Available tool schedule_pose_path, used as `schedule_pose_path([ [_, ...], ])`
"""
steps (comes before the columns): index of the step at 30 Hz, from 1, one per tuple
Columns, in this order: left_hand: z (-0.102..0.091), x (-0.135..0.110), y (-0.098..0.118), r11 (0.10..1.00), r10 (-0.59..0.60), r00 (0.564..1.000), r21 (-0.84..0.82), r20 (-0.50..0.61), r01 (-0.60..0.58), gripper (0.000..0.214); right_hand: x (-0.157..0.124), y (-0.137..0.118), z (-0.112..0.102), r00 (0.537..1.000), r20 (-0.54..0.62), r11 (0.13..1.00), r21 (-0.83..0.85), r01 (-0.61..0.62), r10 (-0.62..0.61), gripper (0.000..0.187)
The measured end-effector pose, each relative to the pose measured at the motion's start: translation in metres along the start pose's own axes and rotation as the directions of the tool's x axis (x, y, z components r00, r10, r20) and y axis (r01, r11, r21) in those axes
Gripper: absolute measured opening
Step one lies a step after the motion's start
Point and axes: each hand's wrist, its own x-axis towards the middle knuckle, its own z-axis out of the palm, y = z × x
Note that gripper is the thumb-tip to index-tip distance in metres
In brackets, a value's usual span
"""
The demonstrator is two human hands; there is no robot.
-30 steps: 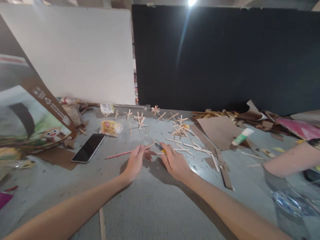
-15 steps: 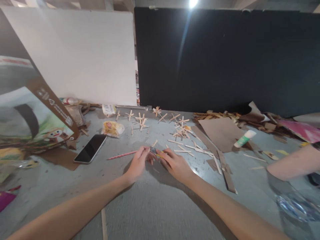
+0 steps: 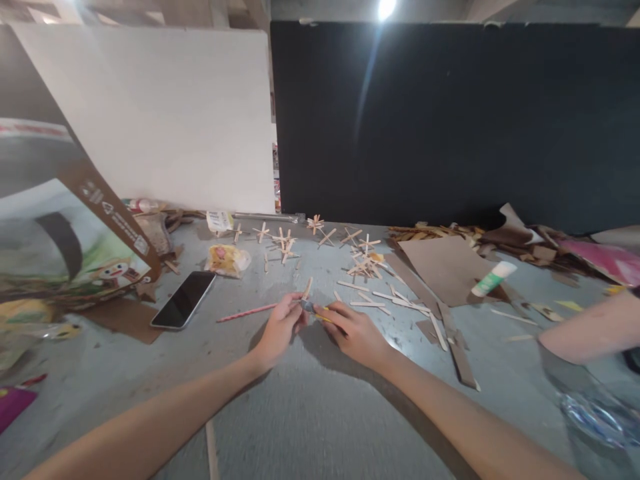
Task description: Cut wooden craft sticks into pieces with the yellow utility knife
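My left hand (image 3: pixel 280 327) is closed, its fingers pinching a pale wooden craft stick (image 3: pixel 308 287) that points up and away from me. Facing it, my right hand (image 3: pixel 354 330) is closed around a slim yellow-handled tool (image 3: pixel 325 313). The tool's flat grey end (image 3: pixel 307 305) is against or very near the craft stick; its exact kind is too blurred to tell. Behind my left hand lies a pink twisted stick (image 3: pixel 245 313). Loose craft sticks (image 3: pixel 367 305) are scattered beyond my right hand, and star-shaped crossed sticks (image 3: pixel 284 241) stand further back.
A phone (image 3: pixel 184 300) and a wrapped snack (image 3: pixel 227 260) lie to the left, near a large printed bag (image 3: pixel 95 240). Cardboard pieces (image 3: pixel 435 267) and a glue stick (image 3: pixel 494 279) lie at right. Another person's arm (image 3: pixel 590 327) rests at the right edge, above clear plastic (image 3: pixel 595 417).
The grey end of the tool has shifted slightly, and the craft stick in my left hand stands more upright. The whole view has moved a little; both hands keep their holds.
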Motion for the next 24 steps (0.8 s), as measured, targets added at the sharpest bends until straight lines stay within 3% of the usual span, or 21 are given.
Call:
schedule_pose_path([
  [7,-0.0002,0.0005,-0.0029,0.997,0.019,1.000,0.075,-0.006,-0.018,0.046,-0.0003,-0.0008,-0.0001,1.000,-0.012,1.000,-0.007,-0.012,0.012,0.039],
  [13,-0.0013,0.0030,-0.0035,0.977,0.061,0.998,0.206,-0.017,-0.056,0.033,-0.0010,-0.0001,0.0000,0.998,-0.035,0.997,-0.061,-0.046,0.043,0.039],
  [24,-0.0001,0.0021,-0.0014,0.972,0.073,0.997,0.225,-0.008,-0.069,0.036,-0.0018,0.0000,-0.0001,0.998,-0.048,0.996,-0.083,-0.034,0.030,0.038],
])
